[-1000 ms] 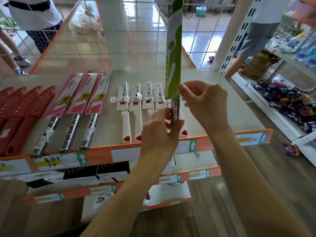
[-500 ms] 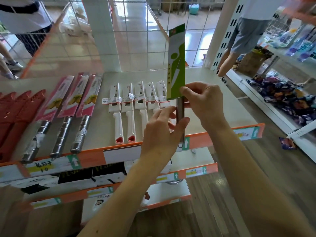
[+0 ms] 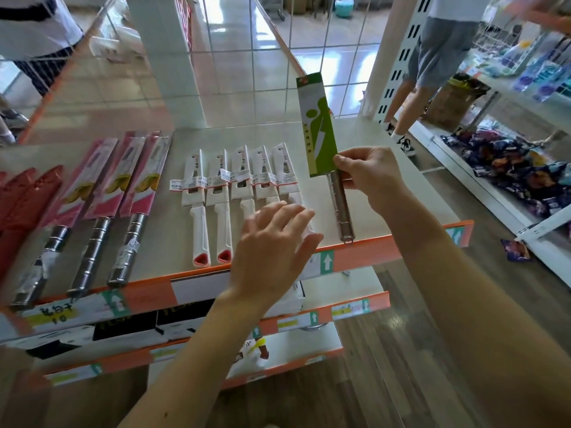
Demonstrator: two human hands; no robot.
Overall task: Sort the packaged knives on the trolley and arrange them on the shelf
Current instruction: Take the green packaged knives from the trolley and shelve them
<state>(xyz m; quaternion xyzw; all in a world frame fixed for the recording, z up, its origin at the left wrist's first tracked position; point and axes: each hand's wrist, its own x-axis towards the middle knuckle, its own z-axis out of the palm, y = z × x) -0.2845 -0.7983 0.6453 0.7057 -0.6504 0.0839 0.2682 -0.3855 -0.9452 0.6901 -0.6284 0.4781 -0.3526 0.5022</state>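
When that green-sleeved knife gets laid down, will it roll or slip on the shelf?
The green-sleeved knife has a round, shiny steel handle, so it may slip in the right hand. Its flat card sleeve should probably stop rolling on the shelf. Likely handle-heavy.

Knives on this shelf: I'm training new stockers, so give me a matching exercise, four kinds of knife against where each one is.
1. green-sleeved knife
2. white-handled knives
3. pink-sleeved knives
4. red knives

a. far left of the shelf
b. middle of the shelf
c. pinched in the right hand
d. between the red and the white ones

Pairs: 1-c, 2-b, 3-d, 4-a.
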